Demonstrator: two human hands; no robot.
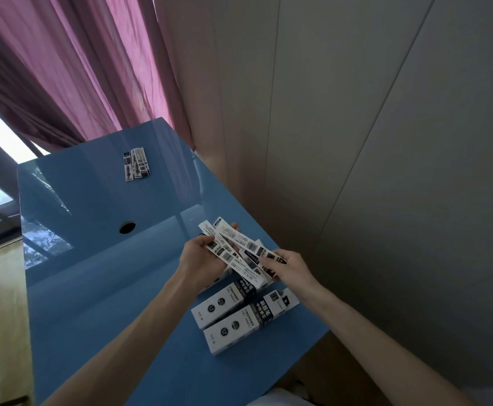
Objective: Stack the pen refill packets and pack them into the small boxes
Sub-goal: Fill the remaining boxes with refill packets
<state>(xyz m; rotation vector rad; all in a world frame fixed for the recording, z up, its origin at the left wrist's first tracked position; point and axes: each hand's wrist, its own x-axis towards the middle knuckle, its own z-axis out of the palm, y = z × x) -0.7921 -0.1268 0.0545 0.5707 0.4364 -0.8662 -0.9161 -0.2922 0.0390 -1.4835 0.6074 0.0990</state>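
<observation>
Near the far edge of the blue bench (93, 288), a few spare pen refill packets (136, 164) lie side by side, well apart from the work, likely waiting their turn. Toward the right edge, the left hand (201, 257) grips a fanned bundle of refill packets (233, 253) from below while the right hand (290, 269) pinches its near ends, seemingly to square them into a stack. Just beneath lie the small boxes (233, 317), on their sides near the right edge; whether they hold anything I cannot tell.

The left hand (201, 259) and fanned refill packets (236, 253) hide part of a third small box (214, 284).
</observation>
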